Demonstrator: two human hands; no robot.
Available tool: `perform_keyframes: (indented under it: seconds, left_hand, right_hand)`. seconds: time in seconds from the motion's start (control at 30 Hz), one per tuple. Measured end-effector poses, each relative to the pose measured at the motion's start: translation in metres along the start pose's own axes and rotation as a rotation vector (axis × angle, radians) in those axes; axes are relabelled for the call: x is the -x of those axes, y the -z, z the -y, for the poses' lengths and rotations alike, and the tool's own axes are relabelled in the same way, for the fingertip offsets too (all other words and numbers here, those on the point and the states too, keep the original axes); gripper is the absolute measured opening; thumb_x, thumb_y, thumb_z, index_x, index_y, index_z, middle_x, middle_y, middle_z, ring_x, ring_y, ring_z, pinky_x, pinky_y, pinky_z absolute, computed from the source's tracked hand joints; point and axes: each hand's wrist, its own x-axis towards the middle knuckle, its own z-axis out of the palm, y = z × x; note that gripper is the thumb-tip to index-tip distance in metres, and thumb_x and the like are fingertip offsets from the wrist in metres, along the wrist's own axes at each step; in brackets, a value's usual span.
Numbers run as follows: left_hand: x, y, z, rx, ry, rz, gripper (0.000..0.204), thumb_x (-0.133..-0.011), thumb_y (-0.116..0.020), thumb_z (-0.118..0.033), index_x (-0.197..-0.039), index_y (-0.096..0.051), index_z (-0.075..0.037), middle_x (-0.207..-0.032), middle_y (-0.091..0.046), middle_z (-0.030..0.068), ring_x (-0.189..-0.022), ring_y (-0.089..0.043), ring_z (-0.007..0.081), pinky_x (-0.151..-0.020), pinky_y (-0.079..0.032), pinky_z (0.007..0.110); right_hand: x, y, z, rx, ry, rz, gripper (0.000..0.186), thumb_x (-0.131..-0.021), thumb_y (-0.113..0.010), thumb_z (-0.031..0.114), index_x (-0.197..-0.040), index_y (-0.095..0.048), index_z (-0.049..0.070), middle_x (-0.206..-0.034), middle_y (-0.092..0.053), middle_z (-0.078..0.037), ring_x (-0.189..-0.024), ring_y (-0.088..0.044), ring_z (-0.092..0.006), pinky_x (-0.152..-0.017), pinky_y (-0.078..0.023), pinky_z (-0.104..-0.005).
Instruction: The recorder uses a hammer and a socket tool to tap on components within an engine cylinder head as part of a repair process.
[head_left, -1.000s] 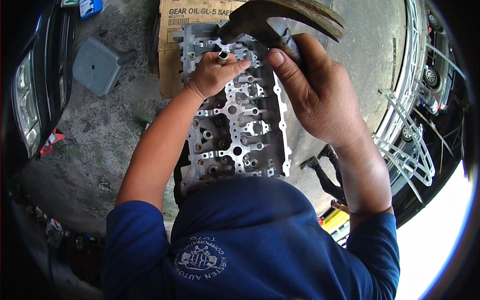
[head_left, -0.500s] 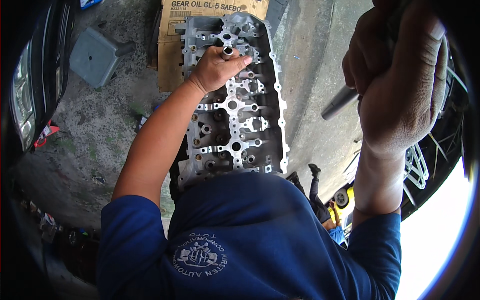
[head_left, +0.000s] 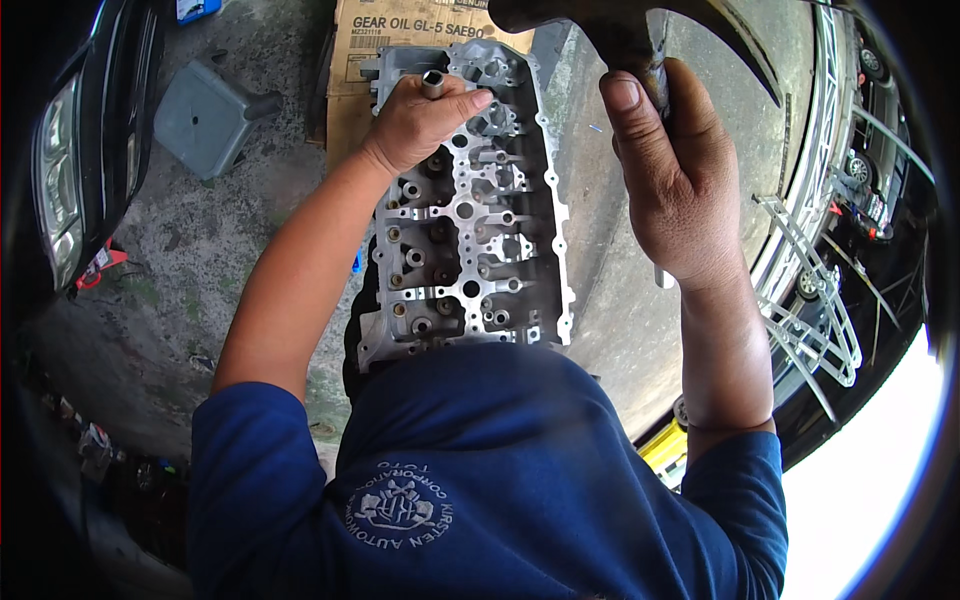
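Note:
A bare metal cylinder head [head_left: 465,240], with rows of holes and bolt bosses, lies lengthwise in front of my body. Over its far left part, my left hand [head_left: 412,128] is closed around a tube-like metal socket [head_left: 432,84], whose hollow end points up above the fist. The socket's lower end is hidden by the hand. To the right, my right hand [head_left: 680,190] grips a claw hammer [head_left: 625,38] by its handle, the thumb along the shaft. The hammer is raised, apart from the socket, and its top is cut off by the frame edge.
A cardboard box [head_left: 345,95] lies under the far end of the cylinder head. A grey plastic stool [head_left: 190,120] stands on the concrete floor at the left, near a dark car front [head_left: 65,185]. White metal framework [head_left: 825,330] and parked cars are at the right.
My right hand has moved left, bringing the hammer's head into view. My left hand has shifted slightly away and left with the socket. The person in the background has left the view.

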Motion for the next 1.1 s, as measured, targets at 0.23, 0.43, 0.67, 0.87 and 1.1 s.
perform_keyframes:
  seconds: [0.23,0.43,0.67,0.87,1.1]
  left_hand:
    - [0.004,-0.008,0.017,-0.049,0.041,0.015,0.045,-0.088,-0.066,-0.019,-0.055,-0.039,-0.007,-0.054,-0.033,-0.0047,-0.057,-0.030,0.0084,-0.054,-0.031,0.030]
    - [0.007,-0.011,0.025,-0.071,0.078,0.025,0.045,-0.088,-0.065,-0.016,-0.055,-0.036,-0.007,-0.055,-0.033,-0.0049,-0.057,-0.029,0.0077,-0.054,-0.031,0.029]
    - [0.006,-0.007,0.029,-0.070,0.072,0.049,0.044,-0.088,-0.066,-0.017,-0.055,-0.038,-0.006,-0.054,-0.033,-0.0037,-0.057,-0.030,0.0079,-0.054,-0.032,0.029]
    - [-0.001,-0.012,0.038,-0.105,0.014,0.015,0.036,-0.088,-0.065,-0.018,-0.060,-0.048,-0.002,-0.053,-0.041,-0.0017,-0.054,-0.037,0.0105,-0.054,-0.036,0.031]
    - [0.005,-0.001,0.036,-0.068,0.048,0.065,0.039,-0.088,-0.065,-0.016,-0.057,-0.046,-0.004,-0.053,-0.039,-0.0028,-0.055,-0.034,0.0080,-0.053,-0.034,0.031]
  right_hand:
    - [0.010,-0.008,-0.005,0.182,-0.037,0.047,0.036,-0.095,-0.058,0.040,-0.102,-0.056,0.005,-0.071,-0.064,-0.019,-0.073,-0.067,-0.0364,-0.060,-0.050,-0.0391]
    - [0.005,-0.007,0.001,0.203,-0.010,0.068,0.035,-0.095,-0.058,0.039,-0.101,-0.056,0.005,-0.071,-0.064,-0.019,-0.072,-0.067,-0.0368,-0.060,-0.050,-0.0400]
    - [-0.002,-0.013,0.010,0.151,0.037,0.117,0.033,-0.098,-0.056,0.032,-0.109,-0.057,0.001,-0.080,-0.060,-0.003,-0.075,-0.052,-0.0068,-0.065,-0.044,-0.0230]
    - [-0.008,-0.029,-0.017,0.560,-0.082,0.306,0.043,-0.094,-0.054,0.045,-0.096,-0.054,0.002,-0.071,-0.064,-0.023,-0.075,-0.065,-0.0416,-0.065,-0.052,-0.0466]
    - [-0.027,-0.003,0.022,-0.193,0.178,0.075,0.031,-0.098,-0.055,0.034,-0.111,-0.057,0.006,-0.067,-0.060,-0.009,-0.064,-0.061,-0.0142,-0.060,-0.049,-0.0294]
